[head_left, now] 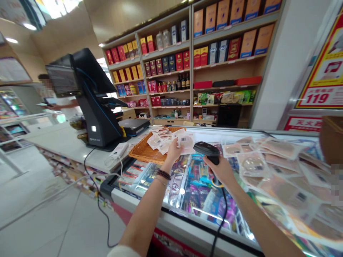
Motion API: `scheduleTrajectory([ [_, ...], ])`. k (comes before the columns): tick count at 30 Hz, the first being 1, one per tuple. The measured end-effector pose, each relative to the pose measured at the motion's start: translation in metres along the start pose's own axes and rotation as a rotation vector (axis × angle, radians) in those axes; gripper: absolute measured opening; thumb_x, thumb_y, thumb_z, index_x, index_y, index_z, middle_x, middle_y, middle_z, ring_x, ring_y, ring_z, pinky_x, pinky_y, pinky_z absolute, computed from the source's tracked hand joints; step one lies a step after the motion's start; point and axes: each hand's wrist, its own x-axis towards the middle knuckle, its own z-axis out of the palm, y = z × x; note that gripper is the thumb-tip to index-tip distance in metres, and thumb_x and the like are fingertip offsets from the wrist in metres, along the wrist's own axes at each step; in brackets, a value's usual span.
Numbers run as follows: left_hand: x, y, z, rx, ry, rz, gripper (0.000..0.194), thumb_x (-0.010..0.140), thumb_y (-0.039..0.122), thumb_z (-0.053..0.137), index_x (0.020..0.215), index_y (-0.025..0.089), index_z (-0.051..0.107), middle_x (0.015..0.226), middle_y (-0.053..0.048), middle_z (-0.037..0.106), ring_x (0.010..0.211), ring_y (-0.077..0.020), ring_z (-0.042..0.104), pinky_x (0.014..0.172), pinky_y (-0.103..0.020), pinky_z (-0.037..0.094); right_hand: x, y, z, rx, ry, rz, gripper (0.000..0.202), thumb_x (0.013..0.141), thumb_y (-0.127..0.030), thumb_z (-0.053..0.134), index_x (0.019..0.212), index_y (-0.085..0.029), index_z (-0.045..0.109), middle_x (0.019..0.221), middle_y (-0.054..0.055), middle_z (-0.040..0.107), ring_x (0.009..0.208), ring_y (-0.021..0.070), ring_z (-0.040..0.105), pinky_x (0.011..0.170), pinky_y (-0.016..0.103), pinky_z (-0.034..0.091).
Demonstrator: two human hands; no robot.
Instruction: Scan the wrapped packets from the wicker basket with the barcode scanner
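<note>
We note the right hand (222,169) closed around the grip of a black barcode scanner (207,149), its cable (221,217) trailing down toward us over the freezer's near edge. Just left of it, the left hand (173,151) pinches a clear sealed packet (185,141), held up close before the scanner's head; the two hands stand apart, each clamped on its own item.

Beneath both hands lies the glass lid of a chest freezer (187,217). Right of the right hand, many similar packets (270,167) are spread flat over the glass. Beyond the left hand, a wicker tray (143,151) holds a smaller heap of packets.

We judge the work partly done: some packets sit in the tray, many more remain on the glass, though which lot is finished we cannot tell.

Farther left stands a checkout terminal (91,100); behind, shelves (187,53) of boxed goods. The packet's label is too blurred to read, and the terminal's screen faces away.
</note>
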Motion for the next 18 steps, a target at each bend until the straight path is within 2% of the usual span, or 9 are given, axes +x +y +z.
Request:
scheduleTrajectory([
  [6,-0.0018,-0.0003,-0.004,0.0,-0.039,0.045,0.043,0.074,0.001,0.066,0.113,0.017,0.063,0.121,-0.014,0.075,0.106,-0.0236,0.074,0.076,-0.029,0.061,-0.0017,-0.0036,0.0046,-0.006,0.001,0.006,0.043,0.073,-0.065,0.066,0.061,-0.024,0.059,0.044,0.003,0.06,0.039,0.019,0.057,0.046,0.031,0.046],
  [12,-0.003,-0.0013,-0.0026,0.031,-0.045,0.028,0.043,0.077,0.003,0.067,0.117,0.018,0.063,0.121,-0.013,0.076,0.106,-0.0231,0.073,0.075,-0.028,0.061,-0.0021,-0.0024,0.003,0.014,0.0,0.019,0.046,0.072,-0.068,0.065,0.059,-0.024,0.059,0.042,0.004,0.059,0.039,0.0179,0.055,0.045,0.03,0.043],
  [18,-0.0021,0.0042,-0.0039,0.119,-0.017,0.005,0.042,0.077,0.003,0.064,0.117,0.017,0.064,0.114,-0.012,0.077,0.102,-0.0228,0.074,0.084,-0.034,0.061,-0.0047,-0.005,-0.0004,0.028,0.013,0.0,0.044,0.072,-0.066,0.066,0.061,-0.024,0.059,0.043,0.002,0.058,0.039,0.0179,0.055,0.047,0.031,0.045],
])
